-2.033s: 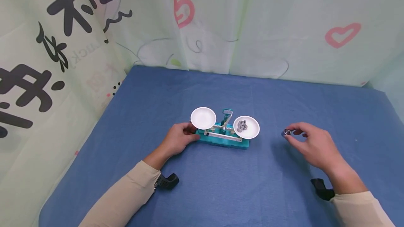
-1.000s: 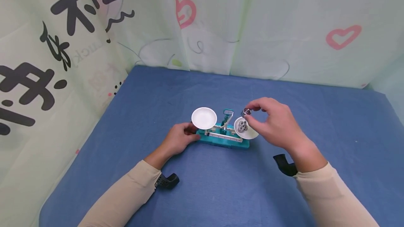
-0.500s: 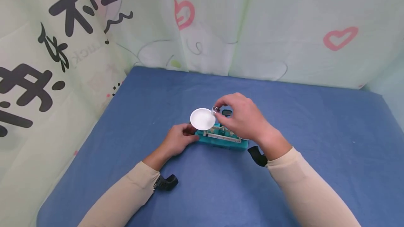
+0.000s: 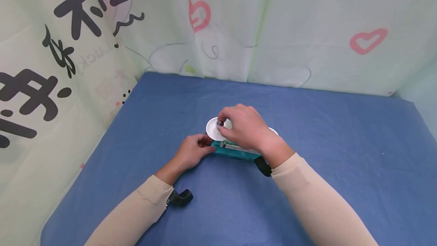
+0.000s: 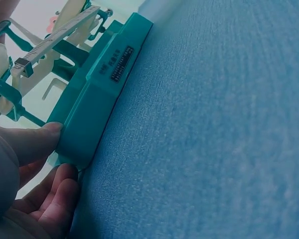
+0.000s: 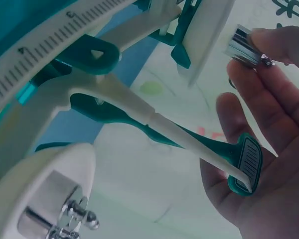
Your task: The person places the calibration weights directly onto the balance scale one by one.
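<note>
A teal balance scale (image 4: 235, 154) with white pans stands mid-table. My left hand (image 4: 191, 151) grips the left end of its base, thumb on top and fingers curled at the end in the left wrist view. My right hand (image 4: 245, 126) pinches a shiny metal weight (image 6: 243, 47) by its knob between thumb and fingers, over the left pan (image 4: 211, 130). In the right wrist view the weight is just off that pan's face. Several smaller metal weights (image 6: 52, 204) sit in the right pan (image 4: 274, 130), which my right hand mostly hides in the head view.
Blue cloth (image 4: 324, 143) covers the table. A pale printed curtain (image 4: 293, 29) rises along the back and left edges. The balance's white pointer (image 6: 189, 147) ends at a small striped scale plate (image 6: 247, 163) beside my right palm.
My right hand has carried the weight leftward from the table's right side, past the right pan, to over the left pan. My left hand has stayed on the base.
</note>
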`<state>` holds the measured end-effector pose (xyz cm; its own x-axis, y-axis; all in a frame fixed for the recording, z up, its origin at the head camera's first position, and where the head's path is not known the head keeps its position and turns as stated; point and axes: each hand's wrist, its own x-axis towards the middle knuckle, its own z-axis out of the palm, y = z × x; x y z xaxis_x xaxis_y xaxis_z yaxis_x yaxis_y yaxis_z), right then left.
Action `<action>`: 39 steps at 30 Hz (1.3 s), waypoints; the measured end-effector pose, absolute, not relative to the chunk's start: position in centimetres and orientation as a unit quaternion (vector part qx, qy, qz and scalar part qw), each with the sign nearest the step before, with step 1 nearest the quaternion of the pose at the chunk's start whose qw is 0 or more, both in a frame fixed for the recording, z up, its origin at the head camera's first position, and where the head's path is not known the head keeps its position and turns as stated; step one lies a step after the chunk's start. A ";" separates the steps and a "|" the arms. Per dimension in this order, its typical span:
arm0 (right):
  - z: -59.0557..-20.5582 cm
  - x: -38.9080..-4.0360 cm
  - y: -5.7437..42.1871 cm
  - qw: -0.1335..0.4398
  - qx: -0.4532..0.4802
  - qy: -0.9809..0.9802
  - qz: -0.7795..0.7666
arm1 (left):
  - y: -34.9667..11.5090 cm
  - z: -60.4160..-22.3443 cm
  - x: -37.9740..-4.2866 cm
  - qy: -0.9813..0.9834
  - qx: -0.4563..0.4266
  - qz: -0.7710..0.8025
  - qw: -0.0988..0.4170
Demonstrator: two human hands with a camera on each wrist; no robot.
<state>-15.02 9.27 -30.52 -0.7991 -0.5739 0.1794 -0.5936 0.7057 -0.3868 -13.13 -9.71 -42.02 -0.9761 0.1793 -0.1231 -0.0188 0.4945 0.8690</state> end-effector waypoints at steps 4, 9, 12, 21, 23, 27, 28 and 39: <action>-30.6 -15.3 9.1 0.007 0.305 -0.931 0.202 | -9.7 -42.0 -13.2 0.859 0.049 0.498 0.106; -30.7 -15.5 8.8 0.004 0.298 -0.935 0.192 | -9.6 -42.0 -13.2 0.854 0.048 0.506 0.108; -30.7 -15.5 8.7 -0.002 0.294 -0.937 0.188 | -9.6 -42.1 -13.2 0.852 0.047 0.510 0.107; -30.3 -15.5 8.7 -0.041 0.283 -0.943 0.173 | -9.6 -42.1 -13.3 0.855 0.051 0.506 0.103; -30.2 -15.5 8.8 -0.050 0.275 -0.942 0.187 | -9.6 -42.1 -13.3 0.855 0.054 0.507 0.098; -29.9 -15.5 9.1 -0.063 0.260 -0.937 0.223 | -9.6 -42.2 -13.3 0.855 0.056 0.507 0.091; -29.9 -15.5 9.2 -0.066 0.258 -0.936 0.229 | -9.7 -42.1 -13.2 0.856 0.055 0.506 0.092; -29.4 -15.3 9.5 -0.070 0.251 -0.932 0.252 | -9.8 -42.1 -13.1 0.854 0.051 0.509 0.100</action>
